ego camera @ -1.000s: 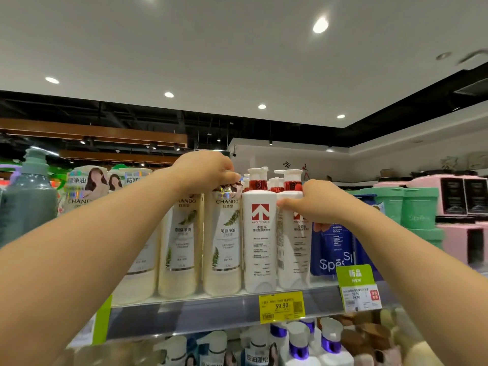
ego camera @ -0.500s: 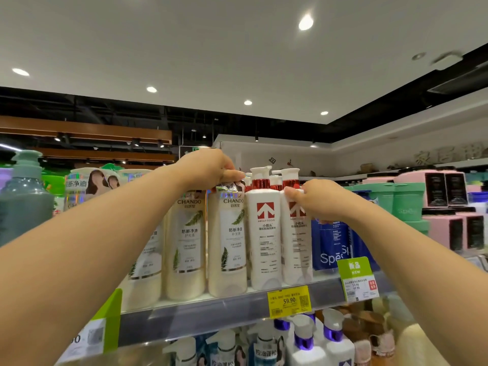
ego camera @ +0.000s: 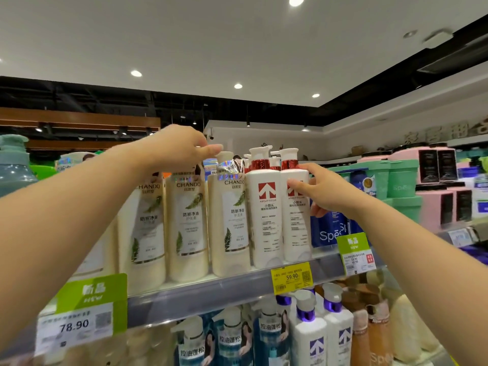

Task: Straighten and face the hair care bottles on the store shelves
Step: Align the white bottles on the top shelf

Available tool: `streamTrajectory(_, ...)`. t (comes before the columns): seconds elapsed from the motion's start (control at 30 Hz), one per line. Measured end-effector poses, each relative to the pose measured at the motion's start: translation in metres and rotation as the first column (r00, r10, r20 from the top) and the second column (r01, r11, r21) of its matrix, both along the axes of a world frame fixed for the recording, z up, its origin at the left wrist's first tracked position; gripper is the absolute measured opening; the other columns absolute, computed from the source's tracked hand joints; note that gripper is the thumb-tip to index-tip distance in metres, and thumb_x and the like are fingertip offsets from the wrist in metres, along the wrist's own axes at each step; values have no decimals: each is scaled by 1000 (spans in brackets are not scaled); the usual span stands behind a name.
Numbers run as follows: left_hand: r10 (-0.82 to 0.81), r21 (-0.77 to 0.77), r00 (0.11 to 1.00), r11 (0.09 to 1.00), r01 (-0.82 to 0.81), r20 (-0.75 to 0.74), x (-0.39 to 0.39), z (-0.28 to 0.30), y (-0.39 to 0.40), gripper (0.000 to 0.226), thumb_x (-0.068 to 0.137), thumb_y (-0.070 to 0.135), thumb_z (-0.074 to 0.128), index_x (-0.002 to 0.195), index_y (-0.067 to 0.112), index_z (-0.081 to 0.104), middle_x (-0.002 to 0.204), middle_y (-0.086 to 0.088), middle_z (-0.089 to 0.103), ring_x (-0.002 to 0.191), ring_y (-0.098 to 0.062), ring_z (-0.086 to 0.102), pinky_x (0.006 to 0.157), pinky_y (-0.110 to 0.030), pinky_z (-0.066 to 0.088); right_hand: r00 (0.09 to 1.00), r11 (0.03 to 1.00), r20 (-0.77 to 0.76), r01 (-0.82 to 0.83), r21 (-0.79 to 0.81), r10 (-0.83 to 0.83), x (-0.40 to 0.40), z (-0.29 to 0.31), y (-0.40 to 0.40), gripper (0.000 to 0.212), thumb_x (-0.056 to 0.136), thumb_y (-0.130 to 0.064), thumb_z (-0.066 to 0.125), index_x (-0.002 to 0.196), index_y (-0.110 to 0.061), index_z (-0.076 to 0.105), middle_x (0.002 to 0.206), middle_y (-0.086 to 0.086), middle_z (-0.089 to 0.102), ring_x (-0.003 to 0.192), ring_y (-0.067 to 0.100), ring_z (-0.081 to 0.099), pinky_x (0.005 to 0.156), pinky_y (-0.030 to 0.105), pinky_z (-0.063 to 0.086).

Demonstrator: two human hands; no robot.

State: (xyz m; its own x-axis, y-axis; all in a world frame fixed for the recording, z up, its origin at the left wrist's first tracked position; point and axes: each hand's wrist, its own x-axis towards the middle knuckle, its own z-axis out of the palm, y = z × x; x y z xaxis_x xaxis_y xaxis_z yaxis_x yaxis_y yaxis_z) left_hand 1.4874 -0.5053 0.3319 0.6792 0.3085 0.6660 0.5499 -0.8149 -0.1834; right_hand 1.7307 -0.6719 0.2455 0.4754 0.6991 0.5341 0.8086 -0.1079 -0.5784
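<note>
Three cream CHANDO bottles stand in a row on the top shelf [ego camera: 211, 294], labels facing front. My left hand [ego camera: 179, 147] curls over the pump top of the middle CHANDO bottle [ego camera: 188, 223]; the pump itself is hidden. The right CHANDO bottle [ego camera: 232, 220] stands free beside it, its cap showing. Two white pump bottles with red arrow logos follow on the right. My right hand [ego camera: 326, 190] grips the right white bottle [ego camera: 297, 228] at its shoulder, thumb on the front logo and fingers round the side. The left white bottle [ego camera: 266, 220] is untouched.
Blue Spes pouches [ego camera: 330, 231] stand right of the white bottles, then green tubs [ego camera: 401, 186] and pink boxes [ego camera: 435, 207]. Price tags [ego camera: 291, 277] hang on the shelf edge. A lower shelf holds blue, white and brown bottles [ego camera: 309, 339]. A grey-green pump bottle [ego camera: 13, 165] is far left.
My right hand slid from the white bottle's neck down to its shoulder. My left hand shifted left, uncovering the right CHANDO bottle's cap. The view moved closer to the shelf.
</note>
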Motion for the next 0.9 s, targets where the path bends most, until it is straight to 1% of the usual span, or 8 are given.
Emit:
streamTrajectory(0.13,71,-25,997,997,-72,-32,-18,1,6,49,95,54,48,119,17,69,99,-1,73,85,-14,66,62,-18,48,990,994,-101,-99,43,103,8,-3,0,45,96,-44,57,137,-35,42,98,2,75,70,18,70,63,32,61)
streamTrajectory(0.27,93,-23,994,995,-94,-63,-26,3,12,46,94,54,51,117,19,70,97,2,73,81,-11,64,59,-18,46,973,985,-157,-163,54,170,9,-3,-4,46,96,-43,56,140,-35,42,97,2,77,62,16,67,62,33,61)
streamTrajectory(0.4,73,-132,995,988,-82,-72,-28,4,16,42,93,52,55,110,17,72,86,1,74,72,-11,69,54,-19,47,997,998,-68,-16,63,20,-1,-4,-5,52,98,-46,54,146,-35,37,106,-2,73,63,15,71,53,29,58)
streamTrajectory(0.5,84,-194,993,976,-99,-88,-27,7,16,42,94,49,56,100,12,75,84,-3,74,78,-17,71,58,-21,49,974,917,28,203,343,-225,-15,-6,-6,53,96,-51,54,142,-26,45,124,3,65,91,22,69,69,38,58)
streamTrajectory(0.6,76,-252,992,962,-100,-104,-28,12,14,40,96,48,53,102,13,73,92,-4,74,86,-19,70,62,-23,50,978,824,87,111,556,-191,-41,-6,-10,34,98,-44,55,125,-24,55,122,4,63,99,22,65,71,35,54)
streamTrajectory(0.67,45,-300,996,952,-67,-80,-33,15,12,38,95,48,55,100,15,73,95,-4,74,90,-21,69,69,-26,49,983,844,150,12,536,-109,-61,-5,-10,24,97,-38,58,118,-26,56,119,3,63,97,21,66,74,41,59)
streamTrajectory(0.73,-1,-326,999,945,-16,-52,-38,17,9,33,94,48,57,95,20,73,92,-1,74,89,-19,68,68,-26,47,982,878,182,-49,477,-44,-76,-4,-9,17,96,-34,60,112,-29,55,111,-1,64,92,19,66,73,42,61)
streamTrajectory(0.9,-76,-420,997,905,73,9,-41,20,-1,26,92,44,61,92,22,74,84,2,75,76,-12,69,65,-23,44,984,901,168,-129,415,63,-96,4,-4,9,95,-31,61,103,-31,58,95,-10,62,72,10,65,51,22,53)
